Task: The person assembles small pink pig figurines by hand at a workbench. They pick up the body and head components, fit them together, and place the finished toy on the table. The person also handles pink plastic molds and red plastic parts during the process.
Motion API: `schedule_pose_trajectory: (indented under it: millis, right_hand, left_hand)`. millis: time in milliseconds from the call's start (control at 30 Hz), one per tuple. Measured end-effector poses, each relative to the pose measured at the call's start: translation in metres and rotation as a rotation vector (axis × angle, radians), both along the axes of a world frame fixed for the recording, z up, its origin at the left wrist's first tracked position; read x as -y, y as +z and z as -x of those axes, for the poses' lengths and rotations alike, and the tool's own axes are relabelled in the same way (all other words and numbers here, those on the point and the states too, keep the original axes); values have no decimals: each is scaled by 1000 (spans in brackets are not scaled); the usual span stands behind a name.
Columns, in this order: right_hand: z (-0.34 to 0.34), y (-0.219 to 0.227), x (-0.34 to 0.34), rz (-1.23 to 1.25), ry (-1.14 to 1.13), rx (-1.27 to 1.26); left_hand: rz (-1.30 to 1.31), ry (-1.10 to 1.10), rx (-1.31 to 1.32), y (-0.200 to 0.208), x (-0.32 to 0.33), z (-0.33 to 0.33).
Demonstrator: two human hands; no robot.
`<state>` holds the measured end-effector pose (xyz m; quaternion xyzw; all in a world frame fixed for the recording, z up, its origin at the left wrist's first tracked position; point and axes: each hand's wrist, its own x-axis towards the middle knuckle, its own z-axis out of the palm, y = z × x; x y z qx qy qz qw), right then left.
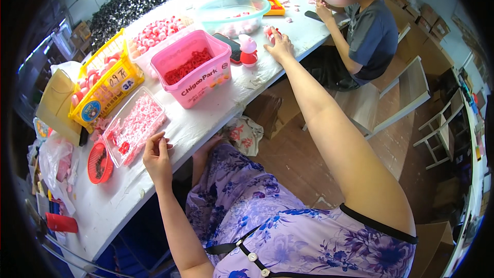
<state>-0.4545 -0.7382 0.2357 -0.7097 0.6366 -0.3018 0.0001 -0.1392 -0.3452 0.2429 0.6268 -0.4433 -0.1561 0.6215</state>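
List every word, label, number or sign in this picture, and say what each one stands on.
The wording is not copied out here, only where it stands.
Pink tub: large dark lettering on its side, clear enough to read.
Yellow basket: dark characters on its side, with a short marking beside them.
Round blue label on that basket: too small to read.
Cardboard boxes: any print is too small to read.

Sleeveless purple floral garment (298,237) with black trim (378,226)
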Motion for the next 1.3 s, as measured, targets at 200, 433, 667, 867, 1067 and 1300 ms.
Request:
schedule_pose_trajectory:
  millis: [200, 433, 667, 867, 1067, 1300]
  right_hand:
    - [1, -2, 17, 5, -45, 93]
    - [-5, -11, 16, 149, 0, 250]
    - [2, -19, 28, 344, -42, 270]
    - [0, -6, 13, 216, -127, 374]
    - [2, -7, 13, 211, -151, 360]
    - [24, -43, 84, 318, 12, 480]
  left_hand:
    - [-8, -1, 20, 2, 1, 1]
    - [-42, 18, 9, 3, -3, -1]
    - [-25, 4, 17, 2, 0, 1]
    - [-13, 2, 5, 4, -3, 0]
    - [-31, 13, 21, 5, -1, 4]
    - [13, 16, -23, -9, 3, -4]
